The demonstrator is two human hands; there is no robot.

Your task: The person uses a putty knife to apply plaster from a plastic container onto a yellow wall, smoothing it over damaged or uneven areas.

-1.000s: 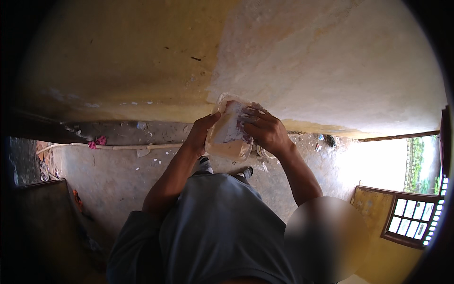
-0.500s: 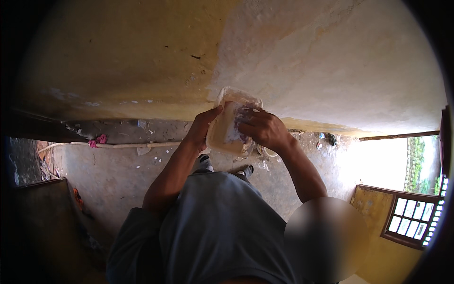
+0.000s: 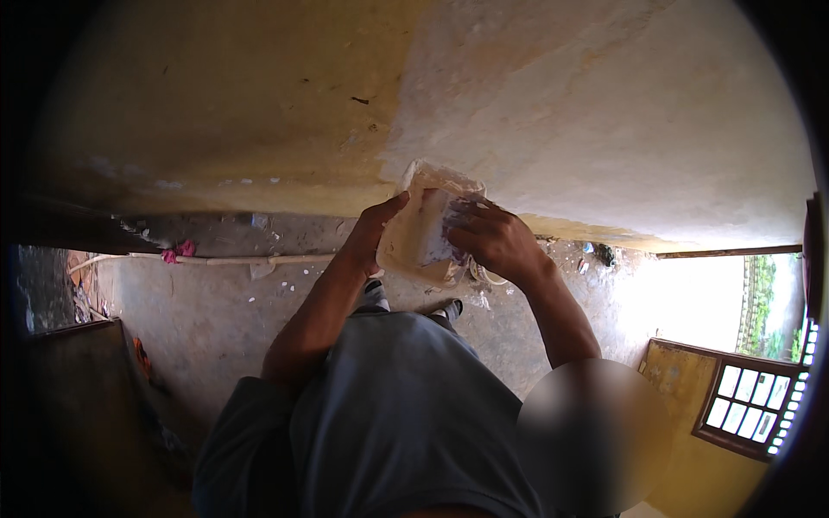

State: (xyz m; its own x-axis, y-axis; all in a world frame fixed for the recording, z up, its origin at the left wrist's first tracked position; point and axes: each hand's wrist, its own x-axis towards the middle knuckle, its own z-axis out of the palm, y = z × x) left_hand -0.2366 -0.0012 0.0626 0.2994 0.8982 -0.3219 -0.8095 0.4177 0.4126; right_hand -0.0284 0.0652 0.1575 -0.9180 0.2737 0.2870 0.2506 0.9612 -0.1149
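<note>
My left hand (image 3: 373, 229) grips the left side of a shallow rectangular tub (image 3: 399, 242), its thumb over the rim. The tub is off-white, smeared with pale paste, and tilted so its inside shows. In my right hand (image 3: 503, 242) is a wide, flat scraper (image 3: 437, 229), whitish with purplish smears. Its blade lies inside the tub, and my curled fingers hide the grip end. Both hands are in front of the wall (image 3: 535, 112), which is pale and coated on the right and bare yellow on the left.
Below on the concrete floor (image 3: 199, 302) lies a long pole (image 3: 224, 261) with a pink cloth (image 3: 179, 252) by it. A round container (image 3: 492, 276) stands partly hidden under my right hand. At the right are a bright opening and a window (image 3: 749, 397).
My right hand has shifted slightly right, and the scraper has turned so more of its pale face shows. The tub has moved a little to the right in my left hand.
</note>
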